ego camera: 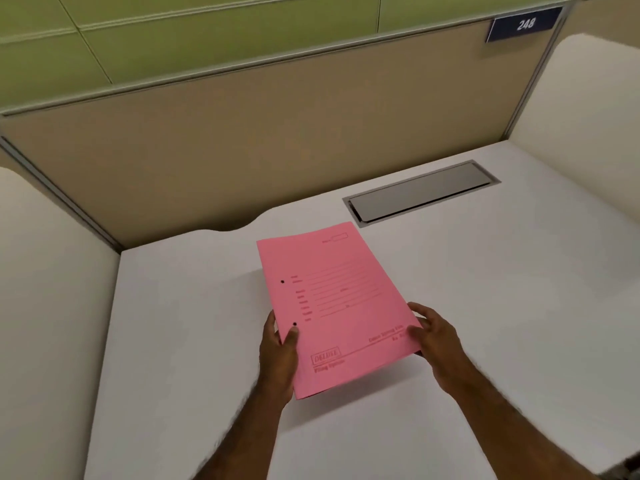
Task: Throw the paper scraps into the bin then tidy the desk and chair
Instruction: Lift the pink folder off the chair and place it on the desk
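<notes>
In the head view, a pink folder [332, 303] with 2 punched holes and printed form lines lay over the white desk [485, 289], its near corners pinched between the left hand [278, 355] and right hand [434, 336].

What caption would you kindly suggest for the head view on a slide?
Both hands, left hand and right hand, hold a pink file folder over a white desk in cubicle 248.

"248" on blue sign [524, 24], "DELUXE" on pink folder [332, 299]
</notes>
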The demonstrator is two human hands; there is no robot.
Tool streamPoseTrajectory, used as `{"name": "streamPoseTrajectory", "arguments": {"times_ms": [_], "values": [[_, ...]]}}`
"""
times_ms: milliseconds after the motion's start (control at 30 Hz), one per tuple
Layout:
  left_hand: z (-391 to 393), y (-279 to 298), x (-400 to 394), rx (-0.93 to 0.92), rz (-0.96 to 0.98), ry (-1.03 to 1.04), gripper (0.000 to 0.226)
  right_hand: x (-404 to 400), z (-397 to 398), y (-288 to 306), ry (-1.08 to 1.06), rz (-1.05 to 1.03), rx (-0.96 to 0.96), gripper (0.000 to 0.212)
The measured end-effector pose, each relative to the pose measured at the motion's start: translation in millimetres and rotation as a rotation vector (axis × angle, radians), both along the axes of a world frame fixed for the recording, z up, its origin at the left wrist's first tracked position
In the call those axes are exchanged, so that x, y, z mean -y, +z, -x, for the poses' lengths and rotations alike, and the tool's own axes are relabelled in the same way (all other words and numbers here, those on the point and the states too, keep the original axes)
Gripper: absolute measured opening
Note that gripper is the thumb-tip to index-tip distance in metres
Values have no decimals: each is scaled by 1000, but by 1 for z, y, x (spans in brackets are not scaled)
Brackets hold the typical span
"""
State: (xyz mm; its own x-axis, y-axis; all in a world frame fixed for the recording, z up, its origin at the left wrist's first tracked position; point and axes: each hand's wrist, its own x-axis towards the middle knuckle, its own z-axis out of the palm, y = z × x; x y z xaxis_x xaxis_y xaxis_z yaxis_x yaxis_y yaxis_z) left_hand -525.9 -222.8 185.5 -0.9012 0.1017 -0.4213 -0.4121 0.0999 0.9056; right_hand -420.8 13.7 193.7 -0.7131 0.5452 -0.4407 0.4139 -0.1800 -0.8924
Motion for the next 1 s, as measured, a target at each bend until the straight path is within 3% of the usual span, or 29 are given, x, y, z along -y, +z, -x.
{"name": "streamPoseTrajectory", "arguments": {"times_ms": [400,733,867,1000], "values": [[144,-42,-53,-2,161,39,32,-51,149,-42,40,-83,77,40],[209,-76,-66,-5,433,-1,25,-56,203,-74,128,-291,193,41],[208,-82,-66,-44,621,-57,47,-46,208,-79,167,-479,248,52],[198,-73,-62,-20,633,-58,60,-31,202,-75,209,-572,269,65]]}}
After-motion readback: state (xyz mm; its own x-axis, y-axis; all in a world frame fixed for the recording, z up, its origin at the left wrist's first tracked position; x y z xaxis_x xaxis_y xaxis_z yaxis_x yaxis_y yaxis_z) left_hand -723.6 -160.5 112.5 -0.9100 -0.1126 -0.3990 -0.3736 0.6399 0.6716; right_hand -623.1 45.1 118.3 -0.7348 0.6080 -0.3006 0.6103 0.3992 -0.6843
